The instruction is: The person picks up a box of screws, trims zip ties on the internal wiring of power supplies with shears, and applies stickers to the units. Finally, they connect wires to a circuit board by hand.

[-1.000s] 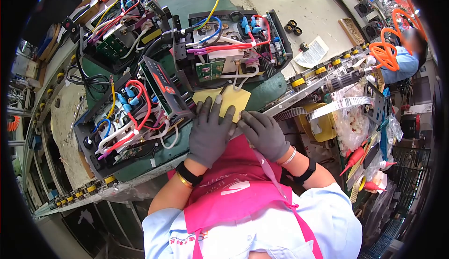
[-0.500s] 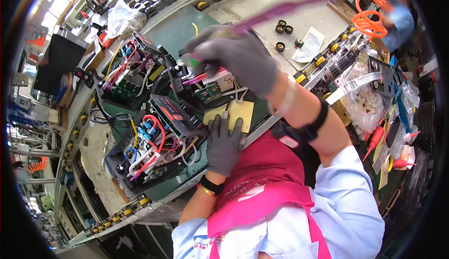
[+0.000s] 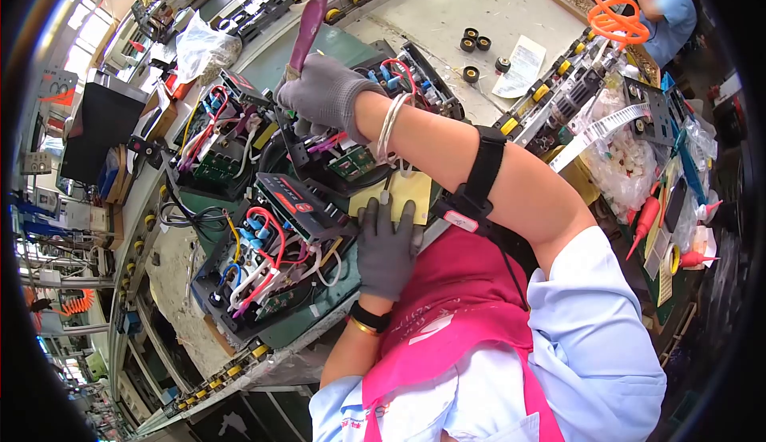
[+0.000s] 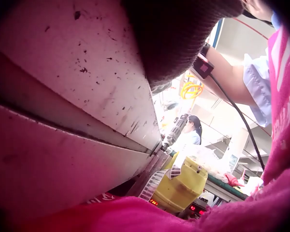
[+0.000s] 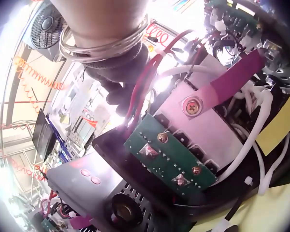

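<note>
My gloved right hand (image 3: pixel 327 99) is raised over the back housing of an open electrical unit (image 3: pixel 359 159). It grips a long purple strip-like thing (image 3: pixel 309 23) that rises above the fist; its lower end is hidden in the fingers. In the right wrist view this hand (image 5: pixel 118 72) hangs beyond the unit's red wires and green circuit board (image 5: pixel 169 154). My gloved left hand (image 3: pixel 385 254) lies with straight fingers on a yellow sheet (image 3: pixel 411 199) at the bench's front edge. By its fingertips is the pale end (image 3: pixel 385 197) of a dark lead.
Left of my hands, a second open unit (image 3: pixel 263 262) with a black front panel (image 3: pixel 295 203) stands on the green bench; another (image 3: pixel 219 143) sits behind. A roller rail (image 3: pixel 542 95) runs along the right. Small black rollers (image 3: pixel 471 43) and a paper (image 3: pixel 520 67) lie beyond.
My right hand has left the yellow sheet, come up over the back unit and swung left, now with the purple thing in its grip. The left hand stays on the sheet; the head view has shifted.
</note>
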Demonstrator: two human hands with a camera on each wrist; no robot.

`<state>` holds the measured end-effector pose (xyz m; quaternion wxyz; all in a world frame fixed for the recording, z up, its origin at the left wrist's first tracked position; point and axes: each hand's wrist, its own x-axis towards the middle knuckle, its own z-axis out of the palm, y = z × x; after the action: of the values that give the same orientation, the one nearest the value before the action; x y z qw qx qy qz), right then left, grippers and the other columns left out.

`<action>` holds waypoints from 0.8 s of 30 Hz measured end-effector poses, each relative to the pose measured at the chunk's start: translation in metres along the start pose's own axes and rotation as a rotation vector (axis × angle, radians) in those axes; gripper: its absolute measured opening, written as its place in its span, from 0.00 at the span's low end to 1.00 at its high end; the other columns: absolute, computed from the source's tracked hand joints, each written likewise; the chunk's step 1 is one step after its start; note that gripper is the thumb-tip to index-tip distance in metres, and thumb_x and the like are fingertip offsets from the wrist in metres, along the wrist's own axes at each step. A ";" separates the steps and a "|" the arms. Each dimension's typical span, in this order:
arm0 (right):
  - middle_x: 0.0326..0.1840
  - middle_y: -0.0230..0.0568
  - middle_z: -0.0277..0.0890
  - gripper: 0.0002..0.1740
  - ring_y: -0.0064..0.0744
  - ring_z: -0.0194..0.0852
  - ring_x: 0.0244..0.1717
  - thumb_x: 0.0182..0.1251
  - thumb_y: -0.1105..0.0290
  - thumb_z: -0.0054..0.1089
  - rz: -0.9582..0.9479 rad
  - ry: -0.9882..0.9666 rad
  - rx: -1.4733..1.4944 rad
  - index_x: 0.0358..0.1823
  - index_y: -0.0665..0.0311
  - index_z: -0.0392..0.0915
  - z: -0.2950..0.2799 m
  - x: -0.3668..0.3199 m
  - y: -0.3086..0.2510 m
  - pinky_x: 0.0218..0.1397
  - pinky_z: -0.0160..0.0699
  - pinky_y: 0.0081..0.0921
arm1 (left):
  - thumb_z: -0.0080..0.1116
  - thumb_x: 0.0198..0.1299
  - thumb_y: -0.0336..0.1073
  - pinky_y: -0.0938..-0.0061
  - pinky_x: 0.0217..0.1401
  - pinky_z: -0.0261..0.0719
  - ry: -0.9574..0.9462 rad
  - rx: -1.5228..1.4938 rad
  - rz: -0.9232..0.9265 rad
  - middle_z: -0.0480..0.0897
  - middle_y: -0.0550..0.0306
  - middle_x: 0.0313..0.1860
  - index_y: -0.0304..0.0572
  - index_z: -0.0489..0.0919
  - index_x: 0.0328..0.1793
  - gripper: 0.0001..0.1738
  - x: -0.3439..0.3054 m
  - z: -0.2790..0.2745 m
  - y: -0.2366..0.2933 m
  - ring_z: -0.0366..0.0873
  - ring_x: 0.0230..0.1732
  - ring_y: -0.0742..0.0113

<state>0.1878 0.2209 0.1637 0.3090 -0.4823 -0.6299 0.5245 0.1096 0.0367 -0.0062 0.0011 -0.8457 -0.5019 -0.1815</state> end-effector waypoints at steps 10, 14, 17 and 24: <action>0.32 0.44 0.82 0.18 0.31 0.80 0.18 0.72 0.60 0.45 0.034 -0.111 0.272 0.43 0.70 0.77 0.000 0.003 -0.005 0.15 0.74 0.22 | 0.56 0.62 0.48 0.46 0.70 0.66 -0.030 0.031 -0.010 0.67 0.43 0.70 0.53 0.74 0.66 0.26 0.000 0.000 0.001 0.65 0.69 0.38; 0.38 0.45 0.81 0.23 0.30 0.81 0.23 0.74 0.55 0.43 -0.215 -0.100 0.751 0.43 0.70 0.77 -0.034 -0.038 0.001 0.19 0.74 0.18 | 0.55 0.61 0.49 0.46 0.69 0.67 -0.005 0.041 -0.010 0.68 0.42 0.69 0.56 0.76 0.64 0.25 0.000 0.002 0.000 0.65 0.69 0.38; 0.39 0.38 0.79 0.20 0.25 0.79 0.27 0.75 0.56 0.45 -0.329 -0.010 0.443 0.46 0.67 0.78 -0.051 -0.098 0.018 0.27 0.76 0.18 | 0.56 0.61 0.49 0.46 0.70 0.67 -0.044 0.030 -0.036 0.68 0.42 0.69 0.56 0.76 0.65 0.26 0.001 -0.001 0.003 0.65 0.69 0.37; 0.59 0.53 0.73 0.25 0.49 0.78 0.55 0.59 0.72 0.56 -0.642 -0.174 -0.773 0.61 0.55 0.74 -0.047 -0.183 0.161 0.51 0.82 0.36 | 0.57 0.61 0.47 0.46 0.70 0.66 0.004 0.005 -0.030 0.70 0.42 0.67 0.53 0.76 0.65 0.25 0.002 -0.001 0.001 0.66 0.67 0.37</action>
<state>0.3383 0.0652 0.0432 0.1997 -0.2979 -0.9179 0.1699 0.1109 0.0374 -0.0045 0.0018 -0.8377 -0.5149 -0.1820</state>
